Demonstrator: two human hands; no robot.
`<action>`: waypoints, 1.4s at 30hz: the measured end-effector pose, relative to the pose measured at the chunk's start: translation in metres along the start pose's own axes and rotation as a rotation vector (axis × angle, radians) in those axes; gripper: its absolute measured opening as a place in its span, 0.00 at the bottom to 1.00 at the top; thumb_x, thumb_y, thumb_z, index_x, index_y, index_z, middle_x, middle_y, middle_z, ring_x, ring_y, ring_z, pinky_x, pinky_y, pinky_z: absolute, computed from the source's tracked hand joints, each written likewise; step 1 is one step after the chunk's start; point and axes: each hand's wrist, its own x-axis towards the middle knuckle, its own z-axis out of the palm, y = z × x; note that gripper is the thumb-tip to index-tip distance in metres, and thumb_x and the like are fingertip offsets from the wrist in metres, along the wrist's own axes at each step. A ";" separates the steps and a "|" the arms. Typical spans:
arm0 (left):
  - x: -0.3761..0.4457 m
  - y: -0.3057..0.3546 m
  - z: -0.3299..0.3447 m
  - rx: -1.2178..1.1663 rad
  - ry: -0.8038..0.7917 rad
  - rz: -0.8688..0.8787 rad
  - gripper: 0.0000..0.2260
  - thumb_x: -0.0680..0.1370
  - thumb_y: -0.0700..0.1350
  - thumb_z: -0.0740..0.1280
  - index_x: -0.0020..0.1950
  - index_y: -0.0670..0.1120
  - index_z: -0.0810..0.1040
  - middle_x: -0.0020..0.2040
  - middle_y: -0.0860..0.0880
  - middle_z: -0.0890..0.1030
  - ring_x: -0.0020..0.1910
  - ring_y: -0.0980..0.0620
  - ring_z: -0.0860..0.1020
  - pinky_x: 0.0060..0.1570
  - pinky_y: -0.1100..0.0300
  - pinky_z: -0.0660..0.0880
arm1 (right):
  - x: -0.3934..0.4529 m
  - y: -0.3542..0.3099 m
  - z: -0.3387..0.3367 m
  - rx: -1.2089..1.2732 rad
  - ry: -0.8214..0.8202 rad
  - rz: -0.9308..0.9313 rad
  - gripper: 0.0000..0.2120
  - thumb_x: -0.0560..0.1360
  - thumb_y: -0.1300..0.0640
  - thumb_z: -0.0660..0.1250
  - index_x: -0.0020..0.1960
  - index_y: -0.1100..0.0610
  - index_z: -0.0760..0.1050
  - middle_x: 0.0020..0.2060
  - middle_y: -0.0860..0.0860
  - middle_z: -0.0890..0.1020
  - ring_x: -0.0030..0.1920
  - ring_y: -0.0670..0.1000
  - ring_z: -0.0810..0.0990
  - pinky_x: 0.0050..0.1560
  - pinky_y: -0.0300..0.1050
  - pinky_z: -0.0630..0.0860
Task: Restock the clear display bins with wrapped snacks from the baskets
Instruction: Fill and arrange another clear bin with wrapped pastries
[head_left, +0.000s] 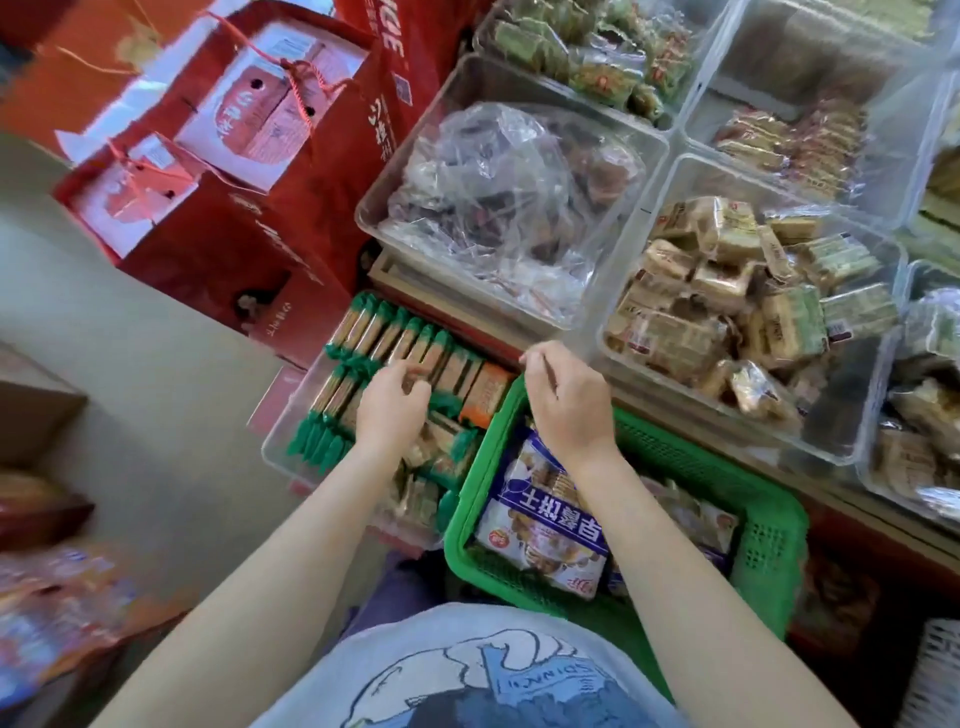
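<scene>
The left hand (390, 410) rests with curled fingers on green-ended wrapped biscuit packs (395, 338) lined up in a low clear plastic bin (275, 447), just left of the green plastic basket (769, 525). The right hand (566, 400) sits at the basket's far left corner, thumb and fingers pinched together, though on what I cannot tell. A blue-and-white snack bag (545, 525) lies inside the basket.

Red gift bags (291, 171) stood at upper left, holding white-and-red boxes (260, 98). A brown cardboard box (31, 415) sat at left edge. Blurred colourful packets (52, 613) lay lower left.
</scene>
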 end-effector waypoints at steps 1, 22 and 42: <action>-0.002 -0.019 -0.003 0.032 -0.022 -0.075 0.13 0.80 0.45 0.61 0.64 0.47 0.77 0.59 0.49 0.80 0.47 0.54 0.77 0.45 0.58 0.74 | -0.010 0.002 0.017 0.019 -0.092 0.077 0.13 0.83 0.58 0.58 0.42 0.57 0.75 0.28 0.46 0.72 0.28 0.45 0.69 0.30 0.44 0.64; -0.019 -0.090 -0.027 -0.130 -0.059 -0.081 0.06 0.75 0.47 0.66 0.50 0.51 0.80 0.46 0.52 0.81 0.45 0.51 0.79 0.45 0.55 0.77 | -0.059 -0.001 0.092 0.194 -0.326 0.559 0.13 0.84 0.52 0.56 0.48 0.51 0.78 0.41 0.57 0.82 0.36 0.56 0.76 0.39 0.50 0.72; -0.042 0.163 0.091 0.020 -0.318 0.641 0.25 0.78 0.50 0.67 0.75 0.54 0.67 0.76 0.55 0.64 0.75 0.56 0.60 0.74 0.54 0.56 | -0.037 0.056 -0.157 0.324 0.620 0.538 0.13 0.79 0.53 0.63 0.64 0.48 0.72 0.59 0.48 0.76 0.53 0.45 0.77 0.51 0.42 0.75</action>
